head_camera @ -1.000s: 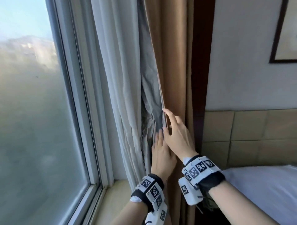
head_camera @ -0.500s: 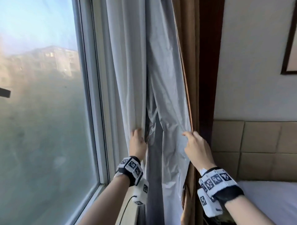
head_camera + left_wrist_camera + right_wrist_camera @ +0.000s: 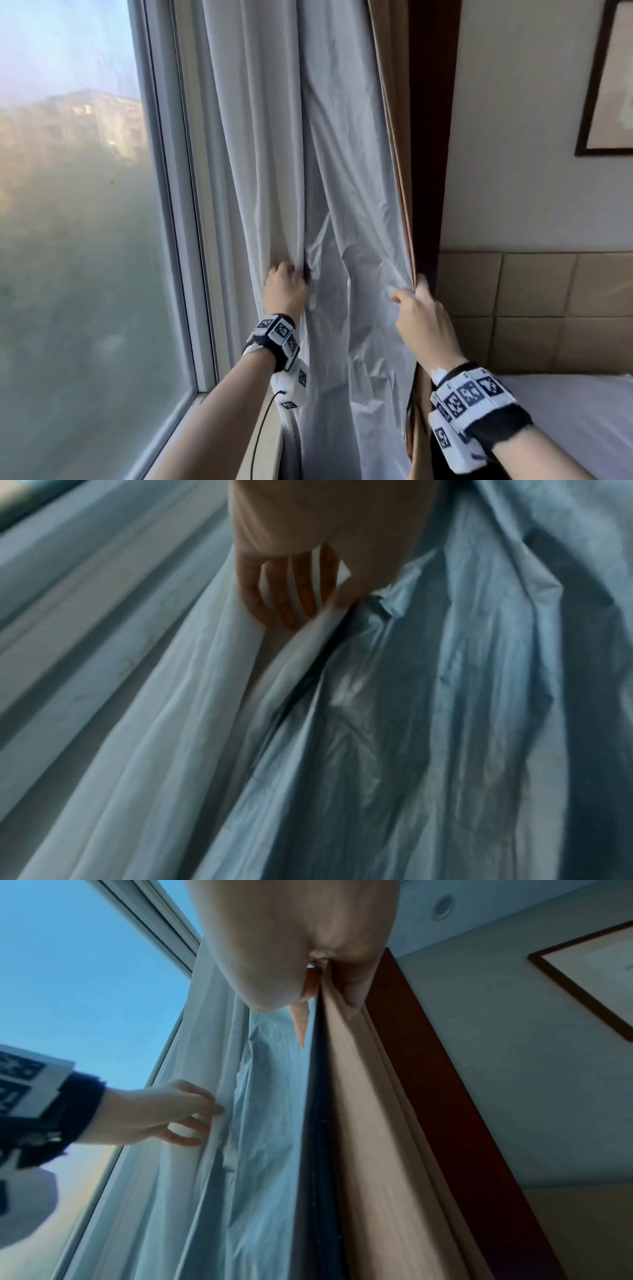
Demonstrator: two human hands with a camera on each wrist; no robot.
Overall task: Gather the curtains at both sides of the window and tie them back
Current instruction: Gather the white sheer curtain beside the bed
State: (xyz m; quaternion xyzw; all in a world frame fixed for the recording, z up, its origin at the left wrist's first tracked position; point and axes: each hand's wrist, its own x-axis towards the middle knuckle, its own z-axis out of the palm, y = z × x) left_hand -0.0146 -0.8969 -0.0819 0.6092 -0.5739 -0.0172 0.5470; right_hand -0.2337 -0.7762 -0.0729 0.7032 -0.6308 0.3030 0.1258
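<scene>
A white sheer curtain (image 3: 260, 137) hangs beside the window, and right of it the tan curtain (image 3: 390, 102) shows its silvery grey lining (image 3: 346, 164). My left hand (image 3: 286, 289) grips a fold of the white sheer curtain (image 3: 192, 696), fingers (image 3: 291, 593) curled round the cloth. My right hand (image 3: 416, 315) pinches the tan curtain's edge (image 3: 363, 1096) between thumb and fingers, holding the lining (image 3: 267, 1123) spread out. In the right wrist view my left hand (image 3: 171, 1112) holds the sheer fold. No tie-back is visible.
The window glass (image 3: 85, 240) and its white frame (image 3: 178, 205) are on the left, with a sill (image 3: 260, 445) below. A dark wooden post (image 3: 431, 120), tiled headboard wall (image 3: 534, 308), framed picture (image 3: 609, 85) and white bed (image 3: 582, 411) are on the right.
My hands were together at the curtain's edge; they have moved apart, the left to the sheer curtain, the right holding the tan edge, spreading the lining.
</scene>
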